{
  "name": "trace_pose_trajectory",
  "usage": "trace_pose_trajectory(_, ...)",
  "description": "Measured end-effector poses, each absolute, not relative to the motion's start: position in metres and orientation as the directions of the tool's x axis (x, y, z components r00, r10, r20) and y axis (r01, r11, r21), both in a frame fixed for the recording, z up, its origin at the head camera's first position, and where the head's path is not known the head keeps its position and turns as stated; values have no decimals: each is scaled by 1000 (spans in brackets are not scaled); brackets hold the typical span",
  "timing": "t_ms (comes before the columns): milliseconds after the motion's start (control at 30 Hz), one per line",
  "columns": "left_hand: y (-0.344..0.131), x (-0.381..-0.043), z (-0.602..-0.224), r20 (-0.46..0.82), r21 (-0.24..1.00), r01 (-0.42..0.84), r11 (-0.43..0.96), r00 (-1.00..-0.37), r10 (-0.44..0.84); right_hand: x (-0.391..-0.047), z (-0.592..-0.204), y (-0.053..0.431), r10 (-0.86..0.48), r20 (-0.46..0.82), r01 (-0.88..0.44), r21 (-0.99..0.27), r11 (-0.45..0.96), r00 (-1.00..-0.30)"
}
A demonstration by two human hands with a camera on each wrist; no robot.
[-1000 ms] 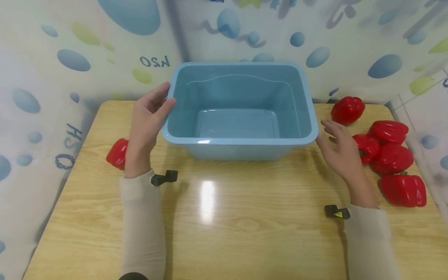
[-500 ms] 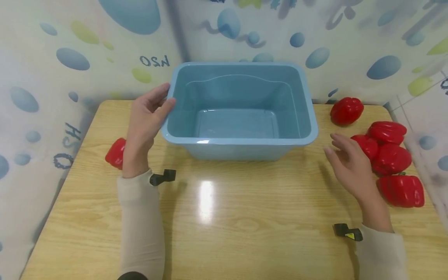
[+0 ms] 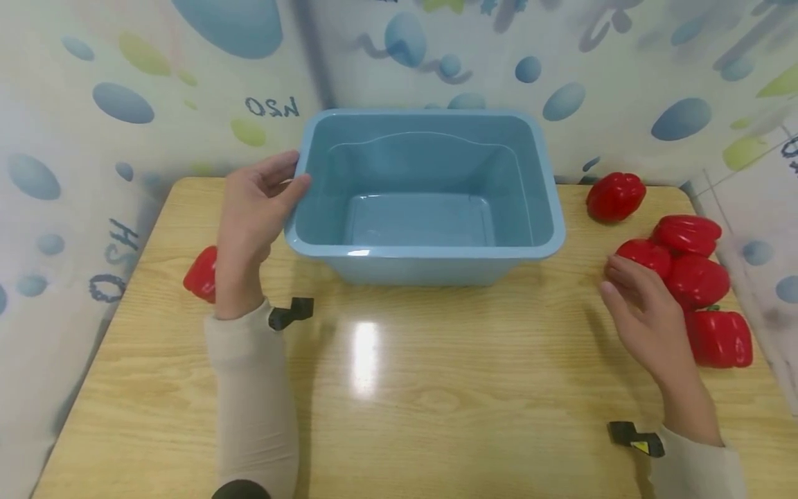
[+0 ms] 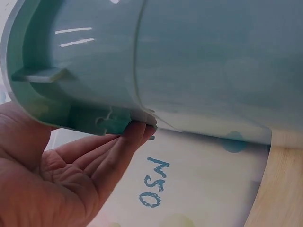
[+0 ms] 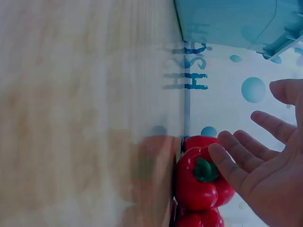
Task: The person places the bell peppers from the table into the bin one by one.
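A light blue plastic basin (image 3: 424,252) stands near the wall, with nothing inside. My left hand (image 3: 249,218) grips its left rim. In the left wrist view, the fingers (image 4: 120,158) reach under the rim against the outer wall, while the rim hides the thumb. My right hand (image 3: 651,322) is apart from the basin, its fingers loosely bent and holding nothing. Just beyond it sits a red bell pepper (image 3: 650,255), bunched with several others. The right wrist view shows a bell pepper (image 5: 199,184) with a green stem beside the fingertips.
A separate red bell pepper (image 3: 616,197) lies at the back right. Another bell pepper (image 3: 199,275) is partly hidden behind the left wrist. All rest on a wooden table (image 3: 436,416), bordered by a patterned wall (image 3: 386,76) at the back and both sides.
My right hand has left the basin's right rim and moved right and nearer to me, beside the bunched bell peppers. The left hand stays at the rim; the basin stands where it was.
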State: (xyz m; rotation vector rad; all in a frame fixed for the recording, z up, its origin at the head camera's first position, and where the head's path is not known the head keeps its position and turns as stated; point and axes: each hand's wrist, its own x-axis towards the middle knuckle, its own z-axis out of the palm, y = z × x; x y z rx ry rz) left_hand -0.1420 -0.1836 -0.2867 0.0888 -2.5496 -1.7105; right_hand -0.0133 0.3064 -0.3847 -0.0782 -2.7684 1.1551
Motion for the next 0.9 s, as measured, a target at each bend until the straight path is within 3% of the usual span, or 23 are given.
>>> trace_pose_trajectory(367,-183,-142,-289,20,940,-6,340,-997,-72,4,-389,318,152,82,52,-700,713,-985)
trace_pose_trajectory(900,-185,-140,-292,73,900,71,430,-997,12,22,-391,327,192,108,54,-727,684,-975)
